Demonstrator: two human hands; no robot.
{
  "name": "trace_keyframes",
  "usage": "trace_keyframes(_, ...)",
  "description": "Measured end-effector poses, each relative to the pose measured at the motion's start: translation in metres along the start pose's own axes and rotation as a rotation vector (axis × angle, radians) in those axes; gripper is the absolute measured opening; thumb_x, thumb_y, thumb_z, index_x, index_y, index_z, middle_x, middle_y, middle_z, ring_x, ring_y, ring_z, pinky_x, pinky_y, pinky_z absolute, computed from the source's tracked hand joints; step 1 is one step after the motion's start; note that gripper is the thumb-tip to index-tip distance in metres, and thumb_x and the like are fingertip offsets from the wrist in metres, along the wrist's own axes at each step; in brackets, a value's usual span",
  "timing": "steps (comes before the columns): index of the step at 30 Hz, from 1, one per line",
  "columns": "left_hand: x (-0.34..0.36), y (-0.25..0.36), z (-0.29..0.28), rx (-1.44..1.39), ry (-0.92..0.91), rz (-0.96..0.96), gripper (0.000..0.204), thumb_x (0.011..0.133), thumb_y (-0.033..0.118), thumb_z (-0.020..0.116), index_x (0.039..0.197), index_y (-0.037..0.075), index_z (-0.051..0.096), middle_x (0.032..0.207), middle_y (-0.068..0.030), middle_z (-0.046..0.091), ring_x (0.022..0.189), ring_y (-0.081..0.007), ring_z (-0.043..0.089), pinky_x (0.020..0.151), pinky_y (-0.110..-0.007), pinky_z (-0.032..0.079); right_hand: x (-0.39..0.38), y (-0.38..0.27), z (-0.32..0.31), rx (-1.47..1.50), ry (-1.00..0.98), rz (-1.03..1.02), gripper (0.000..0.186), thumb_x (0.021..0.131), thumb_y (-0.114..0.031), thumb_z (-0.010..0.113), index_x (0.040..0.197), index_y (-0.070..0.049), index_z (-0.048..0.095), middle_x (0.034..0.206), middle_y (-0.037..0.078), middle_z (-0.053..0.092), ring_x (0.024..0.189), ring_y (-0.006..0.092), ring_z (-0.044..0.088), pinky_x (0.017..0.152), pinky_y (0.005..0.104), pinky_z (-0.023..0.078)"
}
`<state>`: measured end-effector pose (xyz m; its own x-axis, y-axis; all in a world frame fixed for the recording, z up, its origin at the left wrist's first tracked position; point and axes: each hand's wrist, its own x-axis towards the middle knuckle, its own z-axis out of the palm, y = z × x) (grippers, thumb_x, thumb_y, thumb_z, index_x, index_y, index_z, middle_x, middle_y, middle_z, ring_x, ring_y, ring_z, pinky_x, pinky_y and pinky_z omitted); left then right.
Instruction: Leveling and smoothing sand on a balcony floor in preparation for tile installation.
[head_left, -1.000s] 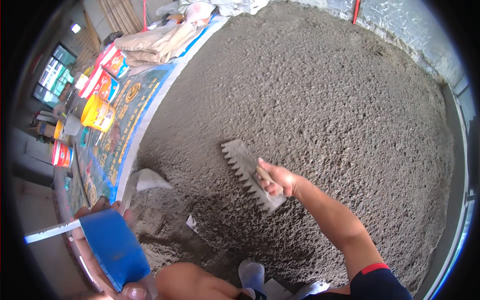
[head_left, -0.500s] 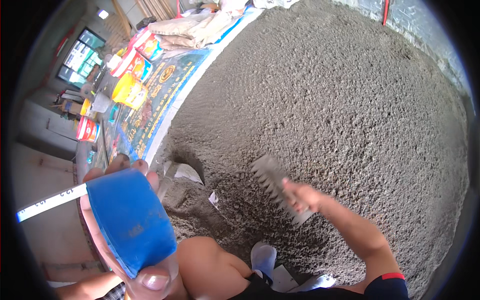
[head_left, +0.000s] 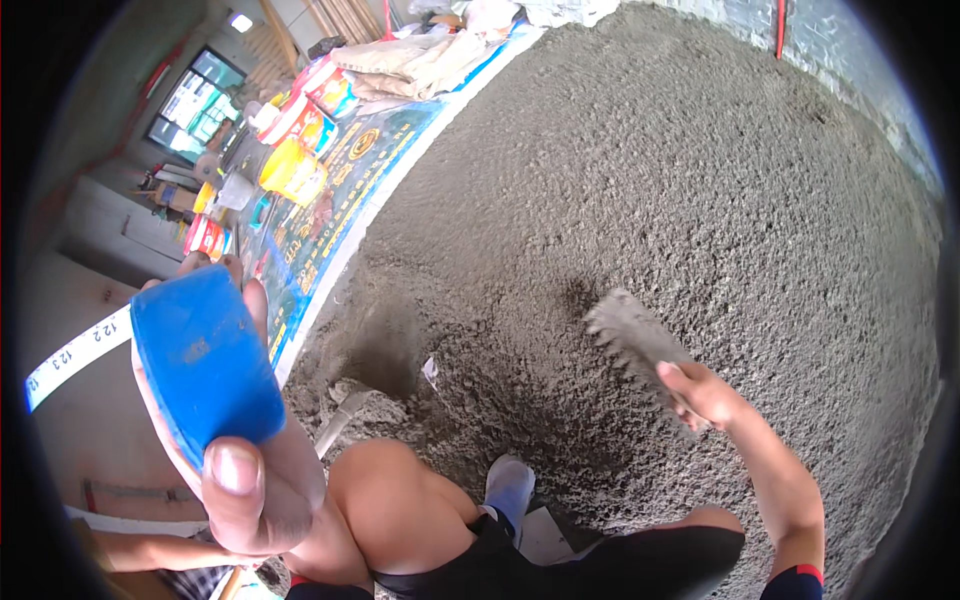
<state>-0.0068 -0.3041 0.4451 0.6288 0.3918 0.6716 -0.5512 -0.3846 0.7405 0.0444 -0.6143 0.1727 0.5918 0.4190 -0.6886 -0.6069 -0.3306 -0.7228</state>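
Note:
Raised close to the camera at the lower left, my left hand [head_left: 255, 488] grips a blue tape measure case [head_left: 205, 355], with a white printed blade [head_left: 78, 356] sticking out leftward. My right hand [head_left: 700, 398] grips a notched metal trowel [head_left: 638, 330] by its handle, its toothed edge on or just over the rough grey mortar bed [head_left: 780, 240]. The trowel is slightly blurred. Left of it are a smudged hollow in the mortar and a small white scrap [head_left: 430, 370]. A pale tool [head_left: 340, 420] lies partly buried beside my bare knee [head_left: 395, 495]; my foot [head_left: 508, 485] stands in the mortar.
A printed board [head_left: 360, 180] along the upper left carries several buckets [head_left: 290, 170] and beige sacks [head_left: 400, 65]. A foil-like wall [head_left: 840, 70] with a red pipe [head_left: 780, 25] bounds the upper right. Another person's arm [head_left: 150, 550] shows at the lower left.
My right hand has moved the trowel rightward across the mortar. The tape measure is now held higher in view. The hollow at left looks more smeared, and another person's arm has appeared.

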Motion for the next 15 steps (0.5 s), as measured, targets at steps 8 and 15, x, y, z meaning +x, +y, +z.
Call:
trace_keyframes(8,0.001,0.033,0.032,0.128,-0.230,0.035,0.105,0.067,0.040,0.078,0.145,-0.012,0.029,0.140,-0.0298,0.043,0.132,-0.0385,0.045,0.115,-0.049,0.031,-0.079,0.101,-0.043,0.158,0.278,0.066,0.060,0.093,-0.064,0.056,0.086,-0.004,0.052,0.063,0.004,0.053,0.044,0.0102,0.050,0.038,0.0262,0.043)
trace_keyframes(15,-0.017,0.018,0.044,0.209,-0.323,-0.174,0.106,0.057,0.039,0.080,0.138,-0.011,0.034,0.133,-0.0224,0.048,0.118,-0.0288,0.054,0.105,-0.036,0.041,-0.085,0.138,-0.044,0.396,0.364,-0.008,0.058,0.092,-0.063,0.057,0.090,-0.005,0.052,0.062,0.004,0.053,0.043,0.0110,0.050,0.037,0.0249,0.042)
